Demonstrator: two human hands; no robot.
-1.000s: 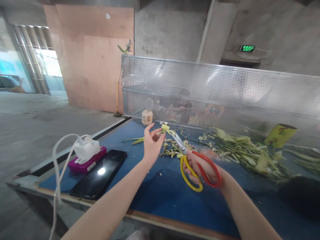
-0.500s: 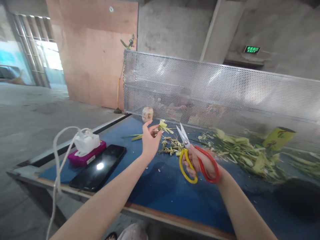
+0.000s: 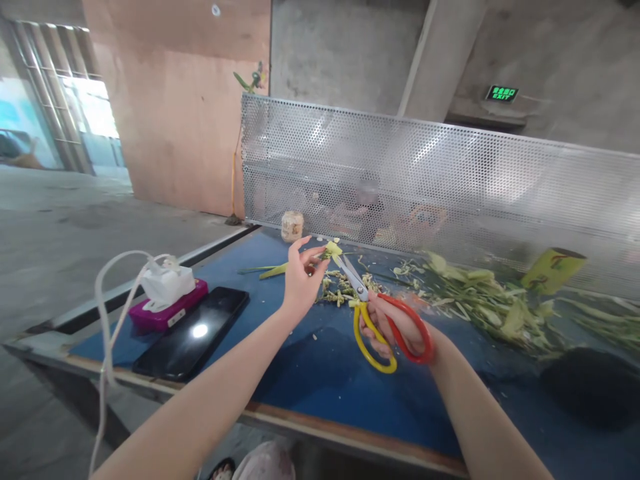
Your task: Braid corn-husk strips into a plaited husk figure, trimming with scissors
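My left hand (image 3: 303, 283) pinches a yellow-green plant piece (image 3: 333, 250), perhaps a flower head, between thumb and fingers. In my right hand (image 3: 385, 323) is a pair of scissors (image 3: 358, 288) with one yellow and one red handle loop. The blades are slightly parted, and their tips are at the plant piece; whether they touch it I cannot tell. Small cut plant bits (image 3: 343, 292) lie on the blue tabletop (image 3: 310, 380) just beyond the scissors. A long green leaf (image 3: 274, 271) pokes out to the left behind my left hand.
A heap of pale green leaves (image 3: 480, 300) and a yellow-green cylinder (image 3: 554, 271) occupy the right side. At left are a black phone (image 3: 193, 333), a magenta box (image 3: 170, 313) and a white cable (image 3: 105, 333). A perforated metal panel (image 3: 340, 153) borders the table's back, near a whitish block (image 3: 292, 227).
The scissors have moved left toward the plant piece, and their blades have come closer together. My left hand keeps its pinch. The whole view has shifted slightly.
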